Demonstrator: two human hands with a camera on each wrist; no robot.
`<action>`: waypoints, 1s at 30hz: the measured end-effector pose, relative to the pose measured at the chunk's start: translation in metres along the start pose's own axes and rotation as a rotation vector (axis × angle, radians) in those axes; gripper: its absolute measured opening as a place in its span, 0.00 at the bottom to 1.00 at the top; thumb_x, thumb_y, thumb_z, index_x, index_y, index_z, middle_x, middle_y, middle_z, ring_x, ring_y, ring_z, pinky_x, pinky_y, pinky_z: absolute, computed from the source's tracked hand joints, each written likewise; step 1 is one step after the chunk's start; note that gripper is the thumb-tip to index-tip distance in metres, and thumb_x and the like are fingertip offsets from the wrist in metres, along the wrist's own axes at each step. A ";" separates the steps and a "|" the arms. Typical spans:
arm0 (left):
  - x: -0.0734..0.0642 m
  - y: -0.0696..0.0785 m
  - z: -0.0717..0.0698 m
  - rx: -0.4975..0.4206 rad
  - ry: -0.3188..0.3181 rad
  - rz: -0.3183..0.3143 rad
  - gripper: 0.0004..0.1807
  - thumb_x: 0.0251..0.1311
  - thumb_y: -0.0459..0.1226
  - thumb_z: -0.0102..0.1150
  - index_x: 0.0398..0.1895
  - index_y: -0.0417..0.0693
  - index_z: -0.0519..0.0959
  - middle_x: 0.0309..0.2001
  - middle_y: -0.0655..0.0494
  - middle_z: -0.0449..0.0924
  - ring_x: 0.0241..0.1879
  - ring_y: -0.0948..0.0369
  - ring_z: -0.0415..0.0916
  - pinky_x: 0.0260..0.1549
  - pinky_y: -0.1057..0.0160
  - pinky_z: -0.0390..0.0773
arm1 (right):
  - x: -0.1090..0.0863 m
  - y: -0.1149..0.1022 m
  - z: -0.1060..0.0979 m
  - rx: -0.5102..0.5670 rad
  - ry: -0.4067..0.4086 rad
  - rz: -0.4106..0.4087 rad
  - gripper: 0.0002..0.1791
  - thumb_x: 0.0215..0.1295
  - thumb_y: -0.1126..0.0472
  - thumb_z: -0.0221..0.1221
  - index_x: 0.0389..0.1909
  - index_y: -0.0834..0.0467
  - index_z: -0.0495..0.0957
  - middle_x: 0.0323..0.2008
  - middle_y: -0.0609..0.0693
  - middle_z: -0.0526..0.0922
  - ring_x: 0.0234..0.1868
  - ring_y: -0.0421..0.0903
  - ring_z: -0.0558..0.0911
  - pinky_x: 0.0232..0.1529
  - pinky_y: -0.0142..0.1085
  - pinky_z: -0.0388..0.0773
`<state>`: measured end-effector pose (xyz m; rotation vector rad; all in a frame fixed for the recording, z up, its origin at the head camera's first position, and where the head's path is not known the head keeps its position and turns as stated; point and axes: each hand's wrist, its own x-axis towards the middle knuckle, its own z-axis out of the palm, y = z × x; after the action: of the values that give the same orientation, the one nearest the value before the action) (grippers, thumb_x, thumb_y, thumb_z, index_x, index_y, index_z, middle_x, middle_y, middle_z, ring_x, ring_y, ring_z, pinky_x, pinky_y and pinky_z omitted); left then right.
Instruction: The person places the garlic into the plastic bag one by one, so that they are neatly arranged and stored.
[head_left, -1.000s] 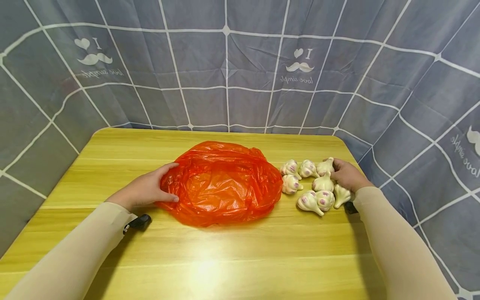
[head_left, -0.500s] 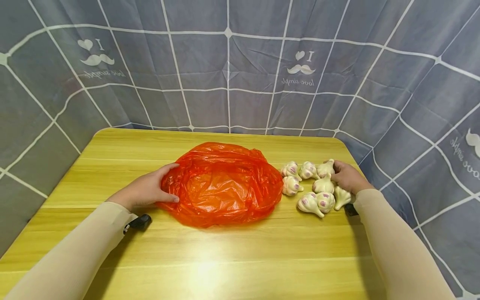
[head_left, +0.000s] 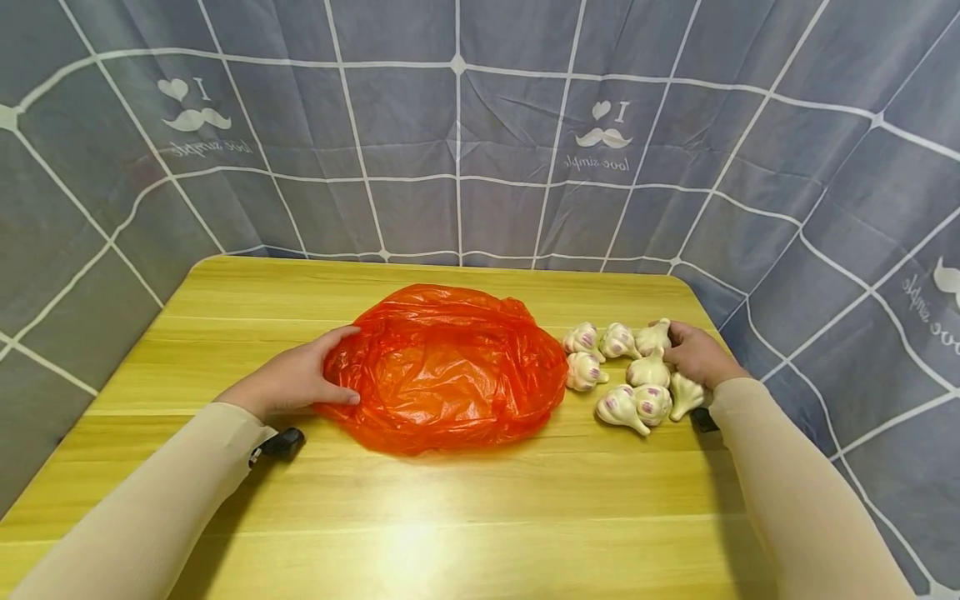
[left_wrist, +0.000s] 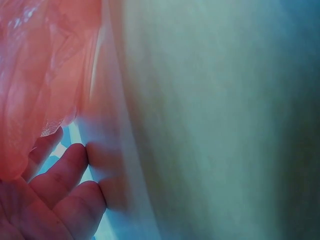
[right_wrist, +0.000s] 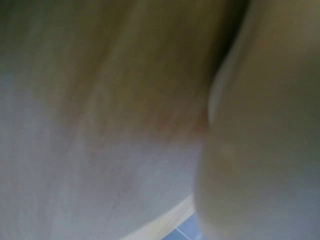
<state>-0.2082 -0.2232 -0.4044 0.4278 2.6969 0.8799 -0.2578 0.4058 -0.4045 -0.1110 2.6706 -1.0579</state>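
A red plastic bag (head_left: 442, 383) lies spread on the table with its mouth facing up. At its left side my left hand (head_left: 288, 375) holds the rim, thumb in front and fingers behind. The left wrist view shows the bag's film (left_wrist: 45, 65) over the hand and bent fingers (left_wrist: 65, 170) reaching the table surface. Several garlic bulbs (head_left: 620, 407) are clustered to the right of the bag. My right hand (head_left: 701, 354) holds the far right garlic bulb (head_left: 654, 336) between thumb and fingers; its fingertips are mostly hidden behind it. The right wrist view is blurred.
The wood-grain table (head_left: 480, 517) has rounded far corners. A grey curtain (head_left: 397, 125) with white grid lines stands close behind it and at both sides. Dark wrist-worn devices (head_left: 279, 447) show beneath the sleeves.
The view shifts very slightly; both hands, the bag and the garlic bulbs keep their places.
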 end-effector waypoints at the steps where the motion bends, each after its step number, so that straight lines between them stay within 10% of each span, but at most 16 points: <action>1: 0.000 0.000 0.000 -0.003 -0.001 0.001 0.62 0.50 0.57 0.80 0.84 0.52 0.54 0.75 0.33 0.68 0.70 0.34 0.71 0.67 0.29 0.70 | 0.000 0.000 0.000 0.003 0.001 -0.002 0.34 0.71 0.70 0.54 0.77 0.69 0.61 0.68 0.71 0.73 0.47 0.38 0.77 0.44 0.23 0.78; 15: -0.001 0.001 0.001 -0.006 -0.005 0.000 0.62 0.51 0.57 0.80 0.84 0.53 0.53 0.77 0.35 0.66 0.71 0.34 0.70 0.67 0.29 0.70 | 0.000 0.001 0.000 0.075 0.059 0.020 0.35 0.76 0.56 0.63 0.76 0.66 0.63 0.64 0.69 0.76 0.41 0.32 0.81 0.43 0.27 0.84; 24: 0.000 -0.001 0.001 -0.004 0.001 0.005 0.62 0.51 0.57 0.80 0.84 0.53 0.53 0.77 0.35 0.66 0.71 0.34 0.70 0.68 0.29 0.69 | -0.007 -0.016 -0.017 -0.108 0.182 0.005 0.31 0.71 0.43 0.67 0.62 0.62 0.75 0.52 0.59 0.84 0.45 0.46 0.78 0.41 0.28 0.76; 30: -0.001 0.000 0.001 0.006 0.004 -0.002 0.62 0.51 0.57 0.80 0.84 0.53 0.53 0.76 0.34 0.67 0.70 0.34 0.71 0.67 0.29 0.70 | -0.009 -0.040 -0.023 -0.073 0.197 -0.048 0.32 0.72 0.44 0.66 0.67 0.60 0.74 0.59 0.59 0.82 0.47 0.33 0.77 0.44 0.23 0.74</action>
<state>-0.2070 -0.2232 -0.4050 0.4253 2.7035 0.8735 -0.2565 0.3930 -0.3594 -0.0896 2.8974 -1.0354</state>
